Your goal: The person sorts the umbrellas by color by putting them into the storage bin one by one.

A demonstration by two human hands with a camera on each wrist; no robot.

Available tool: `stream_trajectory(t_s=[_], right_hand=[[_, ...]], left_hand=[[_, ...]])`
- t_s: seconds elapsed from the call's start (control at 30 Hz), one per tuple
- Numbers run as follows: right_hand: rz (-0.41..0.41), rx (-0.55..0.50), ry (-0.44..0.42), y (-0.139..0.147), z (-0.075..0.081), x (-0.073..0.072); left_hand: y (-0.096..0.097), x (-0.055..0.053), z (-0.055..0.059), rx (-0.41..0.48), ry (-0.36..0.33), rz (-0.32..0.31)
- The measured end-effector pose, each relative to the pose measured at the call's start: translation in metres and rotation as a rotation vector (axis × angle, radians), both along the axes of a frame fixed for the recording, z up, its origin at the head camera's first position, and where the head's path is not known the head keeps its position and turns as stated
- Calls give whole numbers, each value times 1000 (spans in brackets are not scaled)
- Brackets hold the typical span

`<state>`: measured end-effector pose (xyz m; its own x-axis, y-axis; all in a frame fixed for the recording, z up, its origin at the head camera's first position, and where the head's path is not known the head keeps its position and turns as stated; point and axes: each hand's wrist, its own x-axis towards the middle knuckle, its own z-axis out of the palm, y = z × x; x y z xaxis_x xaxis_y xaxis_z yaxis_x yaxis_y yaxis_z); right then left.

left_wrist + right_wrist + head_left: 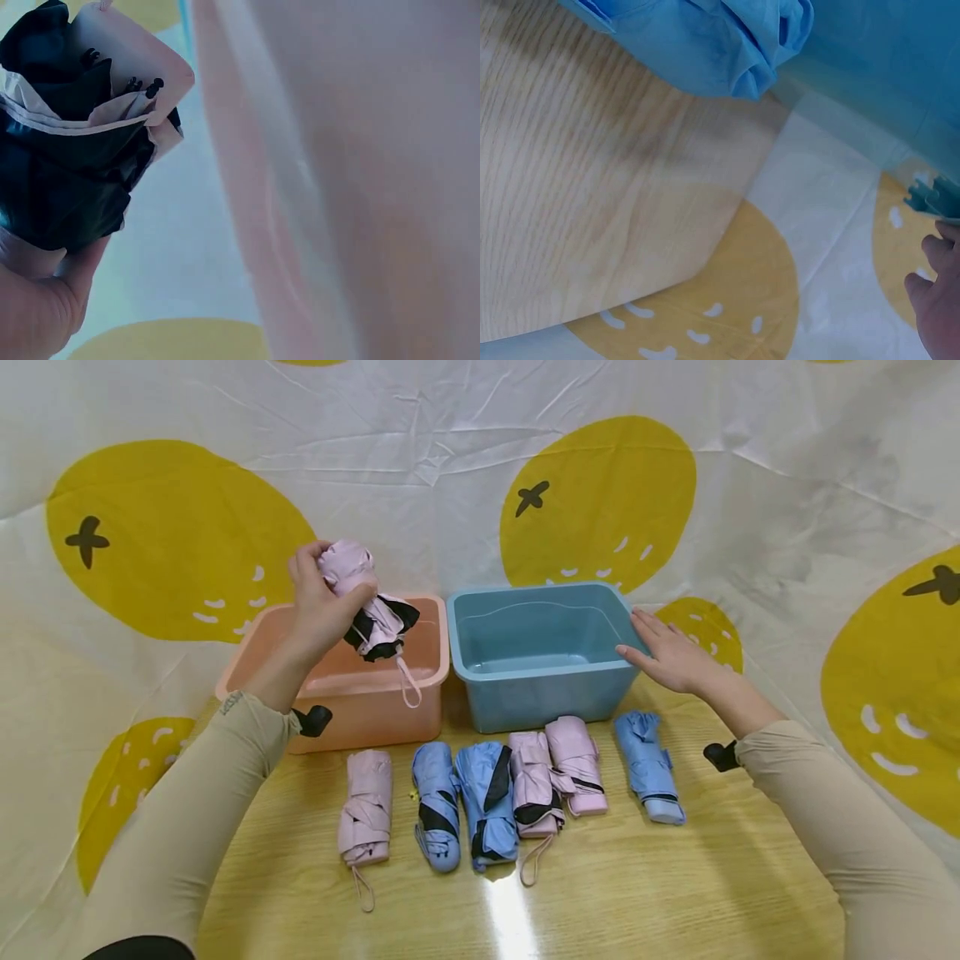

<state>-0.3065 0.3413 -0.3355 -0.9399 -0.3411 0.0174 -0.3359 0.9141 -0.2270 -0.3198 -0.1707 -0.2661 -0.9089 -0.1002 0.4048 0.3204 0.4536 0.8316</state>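
A folded pink umbrella [349, 567] with black lining is gripped in my left hand [318, 610], raised above the orange bin [367, 727]; its wrist loop dangles over the front rim. In the left wrist view, the umbrella's pink handle end [142, 52] and dark inner cloth show above the thumb. My right hand [671, 653] rests with fairly straight fingers on the right rim of the blue bin [547, 697]. In the right wrist view, the right fingers [937, 262] touch that rim. No umbrella shows inside the blue bin; the orange bin's floor is partly hidden.
In front of the bins lie several folded umbrellas on the wooden table [637, 893]: a pink one [366, 810] at left, two blue ones [486, 802], two pink ones [576, 760], and a blue one [648, 764] at right. A patterned cloth [420, 460] hangs behind.
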Motion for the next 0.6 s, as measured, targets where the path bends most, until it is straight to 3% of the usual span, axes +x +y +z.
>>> stream_trajectory(t_s=[0.13,0.23,0.37,0.6], right_hand=[[-4,-2,3,0,-1,0],[-6,-2,2,0,-1,1],[-6,-6,-4,-1,0,2],[-6,-3,-1,-1,0,1]], left_hand=[[6,-21,-12,-14,-36,-6],[10,-31,-22,33,-84,-59],[16,-41,-37,51,-160,-114],[21,-55,-57,-39,-280,-166]])
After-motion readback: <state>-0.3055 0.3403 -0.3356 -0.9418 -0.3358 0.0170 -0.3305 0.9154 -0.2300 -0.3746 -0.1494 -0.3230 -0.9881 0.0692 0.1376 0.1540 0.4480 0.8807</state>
